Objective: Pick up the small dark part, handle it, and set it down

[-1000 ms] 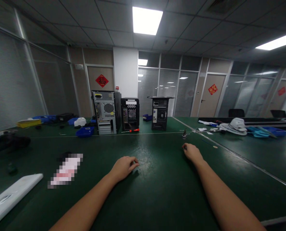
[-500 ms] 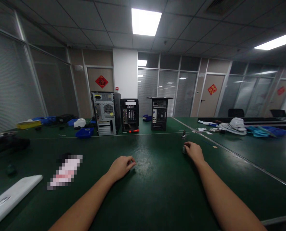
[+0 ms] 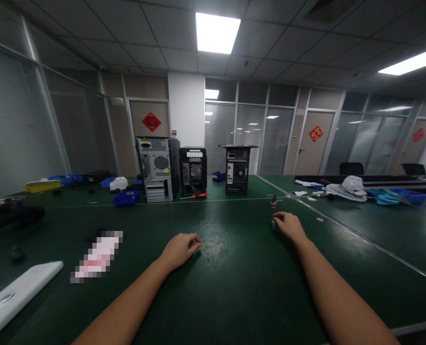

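While the view's left edge cuts off the white panel [image 3: 22,292] and pixelation masks a pinkish item [image 3: 100,256], your left hand [image 3: 180,250] is curled, its grip too hidden to tell; on the green table [image 3: 227,297], a partly covered grey object [image 3: 273,224] touches your right hand [image 3: 289,226], clamped or not I cannot tell, near a blurred metal piece [image 3: 274,203].

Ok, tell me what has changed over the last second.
The left hand has shifted slightly left. The right hand has eased slightly right, and a small grey piece now shows beside it; whether gripped or released, I can't tell. The towers and screwdriver stayed put.
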`<state>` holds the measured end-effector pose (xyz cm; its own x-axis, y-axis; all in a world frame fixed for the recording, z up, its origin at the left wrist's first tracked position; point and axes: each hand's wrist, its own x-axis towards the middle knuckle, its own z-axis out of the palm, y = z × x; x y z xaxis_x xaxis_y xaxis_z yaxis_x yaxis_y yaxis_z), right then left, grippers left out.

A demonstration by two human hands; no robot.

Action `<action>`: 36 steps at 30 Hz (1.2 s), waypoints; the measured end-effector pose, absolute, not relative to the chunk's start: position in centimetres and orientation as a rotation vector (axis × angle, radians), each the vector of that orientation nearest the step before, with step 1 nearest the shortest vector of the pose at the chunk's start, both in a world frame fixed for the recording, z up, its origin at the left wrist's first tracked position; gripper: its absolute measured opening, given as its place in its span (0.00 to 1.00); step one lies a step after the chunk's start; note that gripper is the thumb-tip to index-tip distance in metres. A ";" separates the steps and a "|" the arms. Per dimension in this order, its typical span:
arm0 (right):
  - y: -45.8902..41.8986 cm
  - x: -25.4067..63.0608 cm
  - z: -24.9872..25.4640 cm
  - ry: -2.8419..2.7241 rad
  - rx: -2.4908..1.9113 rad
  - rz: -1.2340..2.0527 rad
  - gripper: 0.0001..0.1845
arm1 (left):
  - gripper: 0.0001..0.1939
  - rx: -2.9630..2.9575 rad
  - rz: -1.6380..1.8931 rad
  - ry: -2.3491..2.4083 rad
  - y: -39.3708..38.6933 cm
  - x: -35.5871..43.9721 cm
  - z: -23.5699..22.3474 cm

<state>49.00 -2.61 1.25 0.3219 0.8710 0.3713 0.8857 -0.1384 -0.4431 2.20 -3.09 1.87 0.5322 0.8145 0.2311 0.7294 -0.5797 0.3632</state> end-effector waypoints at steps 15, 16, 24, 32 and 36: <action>-3.5 48.7 2.3 -1.522 -2.024 0.027 0.14 | 0.13 2.530 0.528 1.323 -2.8 2.1 1.6; -3.6 48.6 2.5 -1.529 -2.029 0.032 0.14 | 0.13 2.530 0.525 1.321 -2.8 2.1 1.6; -3.6 48.5 2.8 -1.571 -2.045 0.070 0.16 | 0.13 2.525 0.549 1.287 -2.4 2.2 1.2; -3.1 49.5 2.3 -1.531 -2.083 0.101 0.15 | 0.14 2.504 0.564 1.318 -2.3 2.0 1.1; -3.3 49.1 2.1 -1.478 -2.087 0.145 0.15 | 0.14 2.504 0.570 1.330 -2.5 2.0 1.1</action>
